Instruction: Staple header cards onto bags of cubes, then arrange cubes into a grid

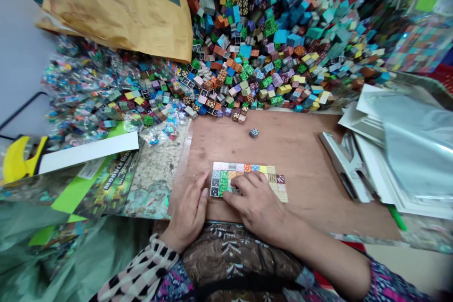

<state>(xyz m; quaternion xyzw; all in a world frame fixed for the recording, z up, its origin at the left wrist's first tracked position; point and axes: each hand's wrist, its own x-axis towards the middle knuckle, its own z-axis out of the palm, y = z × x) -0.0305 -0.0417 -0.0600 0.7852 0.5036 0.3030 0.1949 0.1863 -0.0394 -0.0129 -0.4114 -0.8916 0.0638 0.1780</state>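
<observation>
A flat rectangular layout of small printed cubes [223, 175] lies on the brown board, with pink, green, orange, yellow and wood-patterned faces showing. My right hand [260, 203] is over its middle, fingers curled down and thumb and forefinger around a small greyish printed cube [235, 190]; the hand hides part of the layout. At the layout's left edge rests my left hand [189, 210], fingers stretched out and holding nothing. A single dark speckled cube [254, 133] sits apart, farther up the board.
Behind the brown board [300, 146] rises a large heap of mixed cubes [244, 52]. A yellow paper bag [120, 9] lies on its left part. A stapler [345, 165] and stacked sheets [375, 165] are at right; a yellow-handled tool [23, 158] and printed packaging [109, 179] at left.
</observation>
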